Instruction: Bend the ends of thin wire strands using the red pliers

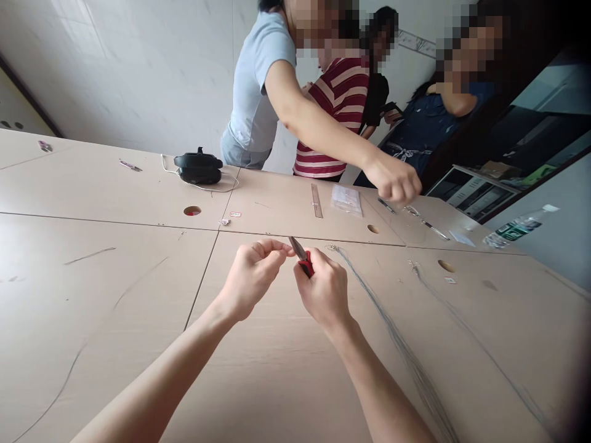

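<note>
Above the front middle of the table, my right hand point(325, 286) is closed around a small pair of pliers point(299, 251) with red and black handles. Their grey pointed jaws tilt up and to the left. My left hand point(255, 274) is closed in a pinch, its fingertips close to the jaws; whatever lies between them is too small to make out. Just right of my right hand lies a bundle of thin grey wires point(388, 323), with small shiny pieces at its far end. A second, thinner wire bundle point(471, 323) lies farther right.
Loose wires point(76, 360) lie on the table point(106, 295) at left. Farther back are a black device point(198, 167) with a white cable, a ruler point(316, 202), a plastic bag point(346, 200) and a bottle point(521, 226). A co-worker's arm point(323, 132) reaches across; other people stand behind.
</note>
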`<state>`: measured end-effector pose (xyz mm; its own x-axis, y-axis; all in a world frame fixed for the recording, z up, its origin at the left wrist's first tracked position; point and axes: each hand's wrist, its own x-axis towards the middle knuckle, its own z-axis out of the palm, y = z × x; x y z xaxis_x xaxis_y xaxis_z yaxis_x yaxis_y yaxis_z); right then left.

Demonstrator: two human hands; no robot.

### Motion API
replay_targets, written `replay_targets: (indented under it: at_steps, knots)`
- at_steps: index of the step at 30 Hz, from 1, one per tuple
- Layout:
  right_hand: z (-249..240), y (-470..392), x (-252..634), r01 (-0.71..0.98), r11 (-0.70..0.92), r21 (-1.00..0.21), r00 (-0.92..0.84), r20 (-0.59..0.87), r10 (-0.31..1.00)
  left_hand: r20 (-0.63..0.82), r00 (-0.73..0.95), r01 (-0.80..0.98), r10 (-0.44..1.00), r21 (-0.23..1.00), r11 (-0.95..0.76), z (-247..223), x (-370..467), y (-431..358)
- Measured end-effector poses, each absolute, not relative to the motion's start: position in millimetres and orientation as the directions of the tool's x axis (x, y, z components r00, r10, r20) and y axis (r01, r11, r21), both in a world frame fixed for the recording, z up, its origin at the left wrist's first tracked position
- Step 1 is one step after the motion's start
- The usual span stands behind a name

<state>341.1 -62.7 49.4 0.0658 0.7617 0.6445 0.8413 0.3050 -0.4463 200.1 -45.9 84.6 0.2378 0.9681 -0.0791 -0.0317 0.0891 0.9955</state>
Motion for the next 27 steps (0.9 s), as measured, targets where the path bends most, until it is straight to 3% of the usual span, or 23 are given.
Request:
replay_targets:
  at_steps: [27]
  knots:
    - [52, -60, 343, 0.798, 0.248, -0.549, 0.112, 0.540, 0.834, -0.021, 0.188, -0.142, 0.982, 0.989, 0.048, 74, 207, -45]
